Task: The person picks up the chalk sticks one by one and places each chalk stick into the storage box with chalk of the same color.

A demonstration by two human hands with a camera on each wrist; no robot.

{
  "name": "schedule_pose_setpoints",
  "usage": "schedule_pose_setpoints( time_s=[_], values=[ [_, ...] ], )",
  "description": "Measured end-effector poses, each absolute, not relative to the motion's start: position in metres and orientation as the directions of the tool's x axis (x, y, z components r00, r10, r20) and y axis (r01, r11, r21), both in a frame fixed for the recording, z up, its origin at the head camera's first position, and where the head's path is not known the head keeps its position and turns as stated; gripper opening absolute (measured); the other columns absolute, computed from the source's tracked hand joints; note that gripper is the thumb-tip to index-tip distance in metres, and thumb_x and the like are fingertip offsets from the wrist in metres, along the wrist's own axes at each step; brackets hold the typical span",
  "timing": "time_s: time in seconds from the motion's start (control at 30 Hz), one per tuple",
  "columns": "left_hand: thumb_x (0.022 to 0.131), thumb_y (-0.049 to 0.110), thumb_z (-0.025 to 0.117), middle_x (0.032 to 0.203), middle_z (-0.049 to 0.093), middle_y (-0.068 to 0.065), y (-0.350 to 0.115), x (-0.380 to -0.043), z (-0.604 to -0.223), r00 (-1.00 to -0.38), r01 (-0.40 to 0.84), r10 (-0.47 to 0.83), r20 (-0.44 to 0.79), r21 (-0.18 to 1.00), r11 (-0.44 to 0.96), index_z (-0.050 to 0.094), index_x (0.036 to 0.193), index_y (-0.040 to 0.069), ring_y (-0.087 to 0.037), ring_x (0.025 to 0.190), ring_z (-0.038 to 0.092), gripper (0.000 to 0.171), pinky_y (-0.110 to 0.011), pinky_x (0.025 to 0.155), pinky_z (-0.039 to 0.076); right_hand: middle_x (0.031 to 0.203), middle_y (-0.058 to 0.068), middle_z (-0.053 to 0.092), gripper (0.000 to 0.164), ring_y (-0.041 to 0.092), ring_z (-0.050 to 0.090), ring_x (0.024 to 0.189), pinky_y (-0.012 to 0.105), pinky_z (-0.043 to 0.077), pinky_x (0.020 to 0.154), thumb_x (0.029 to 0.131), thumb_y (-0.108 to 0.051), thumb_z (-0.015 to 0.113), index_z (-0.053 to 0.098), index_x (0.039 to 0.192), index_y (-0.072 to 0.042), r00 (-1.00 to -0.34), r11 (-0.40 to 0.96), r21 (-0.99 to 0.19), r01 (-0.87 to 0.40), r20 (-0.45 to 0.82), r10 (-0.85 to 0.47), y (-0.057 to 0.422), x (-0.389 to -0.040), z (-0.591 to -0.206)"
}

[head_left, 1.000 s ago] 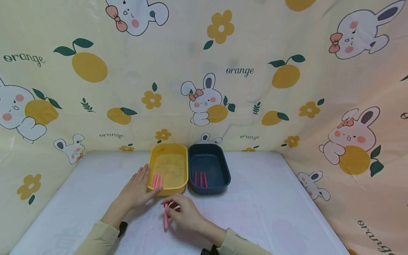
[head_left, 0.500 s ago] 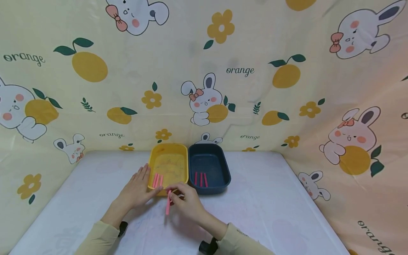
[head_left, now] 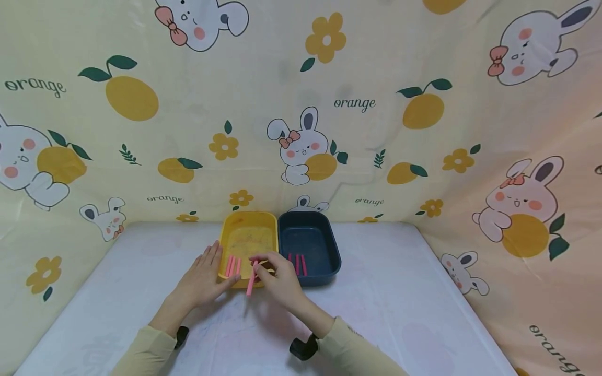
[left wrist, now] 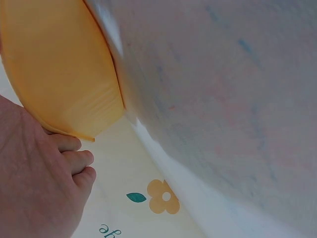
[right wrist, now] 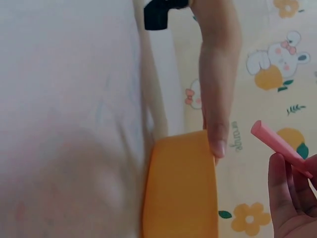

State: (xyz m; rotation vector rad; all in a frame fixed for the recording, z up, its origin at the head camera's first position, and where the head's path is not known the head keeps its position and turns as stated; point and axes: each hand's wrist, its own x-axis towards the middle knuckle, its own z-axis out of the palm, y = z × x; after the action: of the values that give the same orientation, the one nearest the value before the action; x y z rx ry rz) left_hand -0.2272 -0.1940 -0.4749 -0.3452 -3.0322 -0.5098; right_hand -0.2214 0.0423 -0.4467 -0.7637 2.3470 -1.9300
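Note:
My right hand (head_left: 282,284) pinches a stick of pink chalk (head_left: 252,281) between thumb and fingertips, over the front of the yellow tray (head_left: 251,235). The stick tilts, its lower end pointing toward me; in the right wrist view its flat round end (right wrist: 257,128) shows. My left hand (head_left: 199,282) rests against the yellow tray's left side, fingers straight along it and thumb at the front rim. Inside that tray lie three light pink chalk sticks (head_left: 233,265) side by side at the front left. The dark blue tray (head_left: 312,237) has deeper pink sticks (head_left: 303,265), partly hidden by my right hand.
Both trays stand side by side near the back of a white-covered table (head_left: 385,303). Behind and beside it hangs a cream cloth (head_left: 263,78) printed with rabbits and oranges. Black straps with camera mounts (head_left: 303,349) sit at the wrists.
My right hand has risen and moved away from me with the pink chalk, from in front of the trays to over the yellow tray's front edge. The left hand has stayed put.

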Motion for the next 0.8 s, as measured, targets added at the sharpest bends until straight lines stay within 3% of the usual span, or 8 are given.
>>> schedule_pose_setpoints(
  time_s=[0.37, 0.67, 0.8],
  values=[
    [0.099, 0.071, 0.048, 0.168, 0.014, -0.032, -0.196, -0.231, -0.480, -0.971, 0.239, 0.221, 0.093, 0.298, 0.924, 0.019, 0.158, -0.016, -0.051, 0.155, 0.017, 0.110, -0.064, 0.124, 0.021, 0.118, 0.015, 0.068, 0.021, 0.031, 0.073, 0.094, 0.046, 0.063, 0.084, 0.105, -0.007, 0.061, 0.072, 0.122, -0.004, -0.885, 0.075, -0.927, -0.367, 0.323, -0.335, 0.037, -0.242, -0.447],
    [0.098, 0.072, 0.048, 0.168, 0.014, -0.032, -0.196, -0.230, -0.479, -0.970, 0.241, 0.223, 0.093, 0.301, 0.923, 0.019, 0.158, -0.016, -0.051, 0.155, 0.017, 0.109, -0.064, 0.124, 0.021, 0.113, 0.007, 0.068, 0.019, 0.017, 0.073, 0.088, 0.028, 0.062, 0.082, 0.106, -0.012, 0.061, 0.073, 0.121, -0.009, -0.893, 0.158, -0.919, -0.362, 0.293, -0.341, 0.030, -0.263, -0.449],
    [0.097, 0.075, 0.045, 0.169, 0.014, -0.031, -0.197, -0.230, -0.479, -0.972, 0.236, 0.219, 0.091, 0.298, 0.925, 0.019, 0.158, -0.015, -0.050, 0.155, 0.017, 0.112, -0.064, 0.124, 0.021, 0.111, 0.005, 0.069, 0.019, 0.014, 0.074, 0.087, 0.025, 0.062, 0.080, 0.106, -0.013, 0.062, 0.074, 0.120, -0.010, -0.886, 0.182, -0.906, -0.381, 0.301, -0.352, 0.027, -0.271, -0.451]
  ],
)
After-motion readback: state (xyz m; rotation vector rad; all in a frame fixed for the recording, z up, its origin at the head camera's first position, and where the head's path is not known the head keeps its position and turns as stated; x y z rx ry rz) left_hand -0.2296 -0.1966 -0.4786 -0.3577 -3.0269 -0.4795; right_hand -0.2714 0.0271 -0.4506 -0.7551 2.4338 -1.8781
